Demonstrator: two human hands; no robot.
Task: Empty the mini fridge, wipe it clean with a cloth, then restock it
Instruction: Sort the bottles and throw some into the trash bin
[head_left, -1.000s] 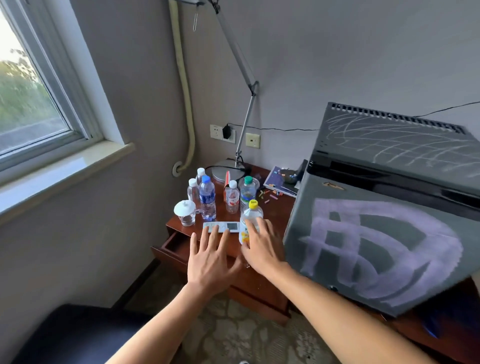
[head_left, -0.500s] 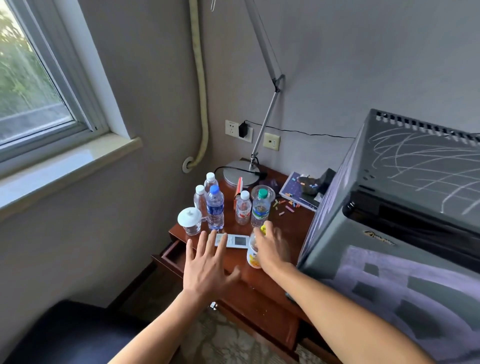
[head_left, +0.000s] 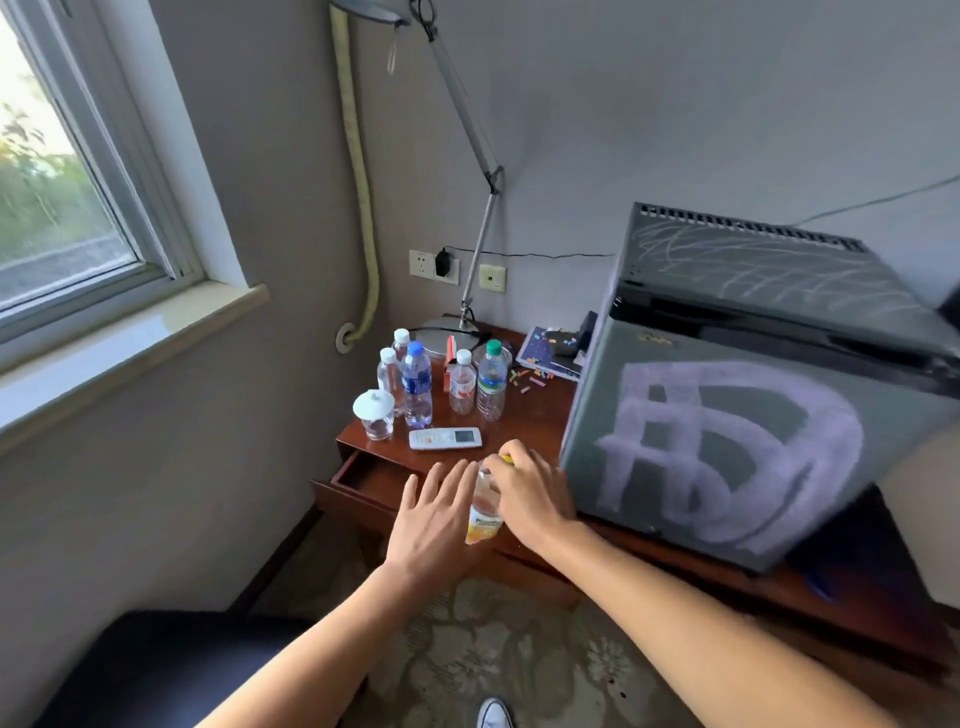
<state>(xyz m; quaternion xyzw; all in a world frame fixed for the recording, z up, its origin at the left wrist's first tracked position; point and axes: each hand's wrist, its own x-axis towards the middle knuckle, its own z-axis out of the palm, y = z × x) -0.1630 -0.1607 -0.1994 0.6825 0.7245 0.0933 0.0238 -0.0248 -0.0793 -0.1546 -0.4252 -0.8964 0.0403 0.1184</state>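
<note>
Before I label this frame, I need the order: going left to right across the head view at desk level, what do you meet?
Lidded glass cup → blue-cap bottle → red-label bottle → green-cap bottle → mini fridge.

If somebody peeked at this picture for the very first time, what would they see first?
Probably the big dark mini fridge on the right, with pale purple chalk scribbles across its door. Next, the two hands in the middle: the right hand grips a yellow-capped bottle while the left hand spreads flat beside it. Behind them, a cluster of water bottles stands on the wooden table.
</note>
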